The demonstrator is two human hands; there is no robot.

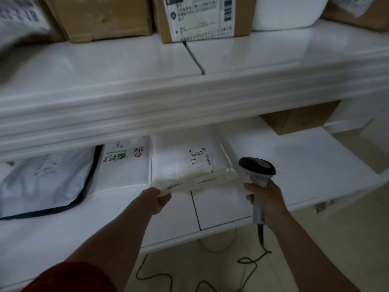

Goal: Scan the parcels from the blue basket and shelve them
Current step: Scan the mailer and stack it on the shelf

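As I look along the lower shelf from its left end, a grey plastic bag with a dark border lies there first. Just beside it is a white bag with green characters. Next comes the white parcel. It lies flat on the shelf with its printed label upward, close against the bag on its left. The left hand pinches the near edge of this parcel, at its left corner.

To my eye the parcel is a padded envelope, so it should be light and soft. Its skin is wrinkled, and the near edge is only a thin, loose flap. I think it will sag and fold if it is lifted by that corner alone, and the smooth plastic may slide out of a small pinch. A surer hold would be the middle of the near edge, or a flat hand under the body. If it only needs to go deeper on the shelf, a push against the near side should be enough. I cannot tell what is inside, so I would not squeeze it.

Further right, the right hand is wrapped around the handle of the scanner, whose dark head is turned toward the shelf. Its cable hangs down to the floor. At the far right a brown carton stands at the back of the shelf. The blue basket is not in view.
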